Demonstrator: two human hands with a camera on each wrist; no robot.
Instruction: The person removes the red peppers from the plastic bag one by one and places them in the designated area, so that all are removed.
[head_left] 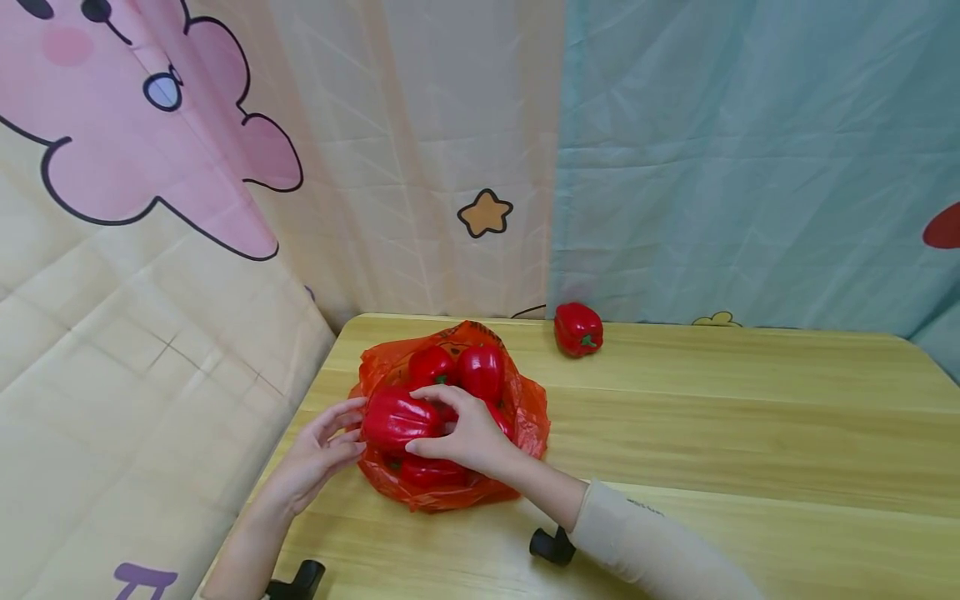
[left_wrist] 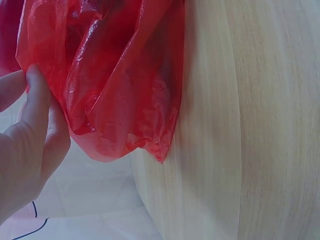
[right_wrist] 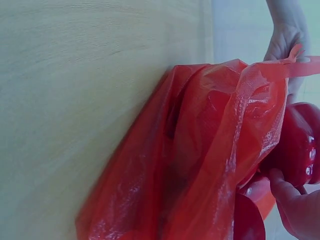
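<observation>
Red pepper (head_left: 401, 419) is filling the widely curved grip of the right hand (head_left: 471, 433); left hand (head_left: 318, 452) is touching the bag (head_left: 534, 415), perhaps for steadying; whether pinching, I cannot tell.

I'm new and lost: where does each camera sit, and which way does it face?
Head: worn on the head, facing forward and down at the red bag; left hand and right hand show.
Left wrist: worn there, facing the bag's side and table; left hand shows.
Right wrist: worn there, facing across the bag; both hands show.
Both wrist views share bag and table.
</observation>
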